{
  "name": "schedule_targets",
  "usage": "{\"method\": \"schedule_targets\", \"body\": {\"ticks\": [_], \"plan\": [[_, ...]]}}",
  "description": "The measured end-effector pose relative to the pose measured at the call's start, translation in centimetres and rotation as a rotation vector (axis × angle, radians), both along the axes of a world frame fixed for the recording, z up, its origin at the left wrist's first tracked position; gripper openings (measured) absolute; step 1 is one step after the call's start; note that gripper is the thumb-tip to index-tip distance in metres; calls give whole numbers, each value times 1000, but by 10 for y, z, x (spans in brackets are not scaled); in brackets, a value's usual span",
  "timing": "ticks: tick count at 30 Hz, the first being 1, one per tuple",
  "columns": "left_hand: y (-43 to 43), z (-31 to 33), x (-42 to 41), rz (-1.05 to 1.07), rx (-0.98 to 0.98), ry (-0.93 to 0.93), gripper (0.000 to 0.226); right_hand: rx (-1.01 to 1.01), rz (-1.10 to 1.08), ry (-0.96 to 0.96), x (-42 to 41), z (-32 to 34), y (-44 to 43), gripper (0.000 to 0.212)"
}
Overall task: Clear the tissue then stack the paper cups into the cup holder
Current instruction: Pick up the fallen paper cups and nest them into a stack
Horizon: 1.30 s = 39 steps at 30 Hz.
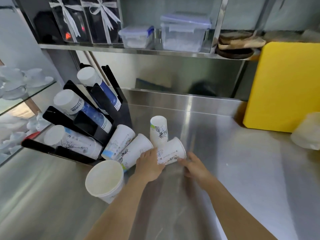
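Note:
Several white printed paper cups lie on the steel counter (225, 170). One cup (170, 151) lies on its side between my hands; my left hand (149, 164) grips its base end, and my right hand (194, 166) touches its rim with spread fingers. An inverted cup (159, 129) stands just behind it. Two more cups (119, 141) (135, 151) lie tilted at the left, and one upright cup (104, 181) stands nearest me. The black cup holder (83, 122) at the left holds three slanted stacks of cups. No tissue is clearly visible.
A yellow cutting board (284, 85) leans at the right, with a crumpled clear plastic bag (308, 132) in front of it. The shelf (138, 49) above carries plastic boxes and ribboned black cases. A glass shelf (26, 94) with white crockery is at the far left.

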<state>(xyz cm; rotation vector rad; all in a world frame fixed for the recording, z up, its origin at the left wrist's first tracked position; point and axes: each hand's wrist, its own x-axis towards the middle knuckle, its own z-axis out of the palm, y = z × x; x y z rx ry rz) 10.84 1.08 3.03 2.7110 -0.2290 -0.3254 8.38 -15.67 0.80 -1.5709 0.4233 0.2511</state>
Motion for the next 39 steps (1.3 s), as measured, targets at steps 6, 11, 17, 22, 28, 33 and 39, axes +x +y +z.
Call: {"method": "schedule_targets", "body": {"ticks": [6, 11, 17, 22, 28, 33, 39], "plan": [[-10, -7, 5, 108, -21, 31, 60, 121, -133, 55, 8, -15, 7, 29], [-12, 2, -1, 164, -374, 93, 56, 97, -280, -120, 6, 5, 8, 24], [-9, 67, -8, 119, -614, -102, 87, 23, -210, -529, 0, 89, 16, 16], [20, 136, -22, 60, -504, -407, 95, 27, -84, -775, 8, 147, 46, 22], [80, 148, -47, 134, -449, -522, 84, -32, 87, -894, 10, 155, 109, 35], [117, 125, -71, 259, -417, -566, 87, -43, 172, -968, -2, 134, 148, 36], [134, 78, -106, 338, -395, -615, 68, -262, 322, -1032, -17, 99, 164, 45]]}}
